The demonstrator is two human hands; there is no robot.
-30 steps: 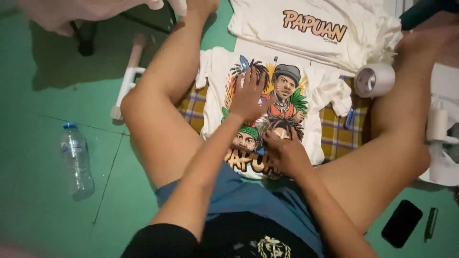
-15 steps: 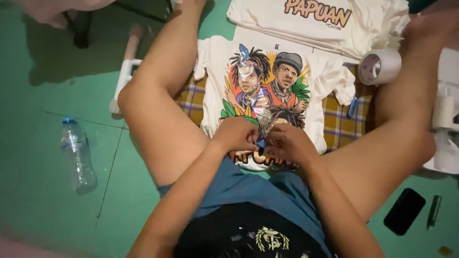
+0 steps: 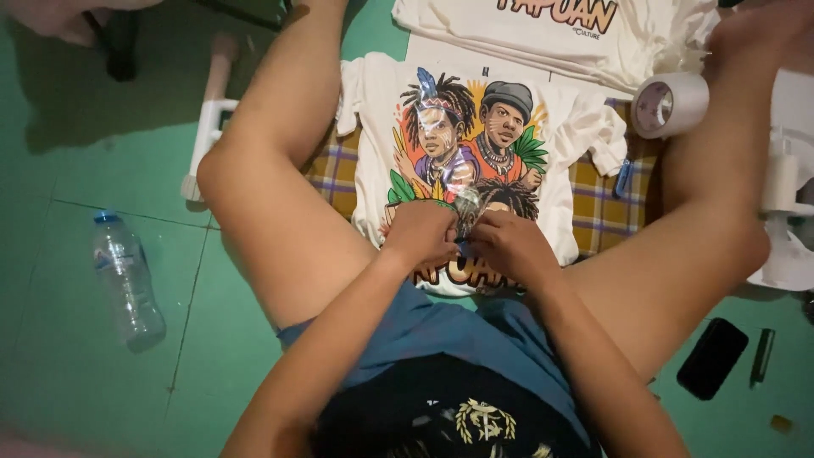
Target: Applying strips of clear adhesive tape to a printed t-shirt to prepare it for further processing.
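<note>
Between your knees, over the lower print of the white cotton T-shirt with the colourful portrait graphic [image 3: 475, 161], your left hand [image 3: 421, 235] and right hand [image 3: 509, 246] meet, fingers curled nearly closed on a crumpled piece of clear glossy film [image 3: 465, 206]. Keep the pull low and slow, fabric flat on the checked yellow cloth [image 3: 604, 212]. The white tape roll [image 3: 670, 104] sits well apart.

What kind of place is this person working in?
Probably a small home workshop for printed shirts: the person sits on a green tiled floor, both hands on a printed white shirt, more shirts stacked beyond, a tape roll nearby.
</note>
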